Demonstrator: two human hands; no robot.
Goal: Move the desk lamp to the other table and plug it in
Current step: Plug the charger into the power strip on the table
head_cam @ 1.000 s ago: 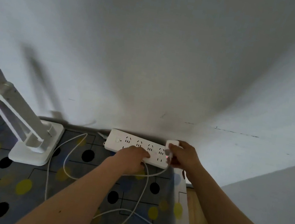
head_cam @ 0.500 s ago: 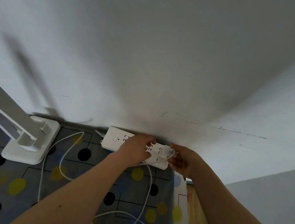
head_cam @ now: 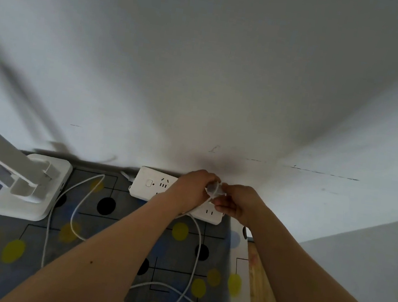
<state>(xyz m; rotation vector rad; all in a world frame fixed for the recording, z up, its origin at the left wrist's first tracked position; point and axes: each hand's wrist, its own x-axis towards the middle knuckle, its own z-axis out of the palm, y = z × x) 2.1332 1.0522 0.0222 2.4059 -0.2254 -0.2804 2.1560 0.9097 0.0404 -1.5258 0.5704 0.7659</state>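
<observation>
Find desk lamp (head_cam: 31, 191) at left of frame, base on dotted surface (head_cam: 12, 252). Note left hand (head_cam: 191, 190) and right hand (head_cam: 239, 204) both pinching white adapter (head_cam: 213, 190) over power strip (head_cam: 152, 187), centre. Guard against skewed prongs missing the socket and against shoving the strip wallward.

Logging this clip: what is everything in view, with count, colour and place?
lamp: 1, white, left, standing on the cloth
power strip: 1, white, centre, on the cloth against the wall
plug: 1, white, held over the strip's right part
cable: 1, white, looped across the cloth, free end lower right
cloth: 1, grey with black, yellow and blue dots, covering the table
wooden edge: 1, light brown, right of the cloth
wall: white, behind everything
left hand: 1, over the strip, fingers curled on the plug
right hand: 1, pinching the plug from the right
</observation>
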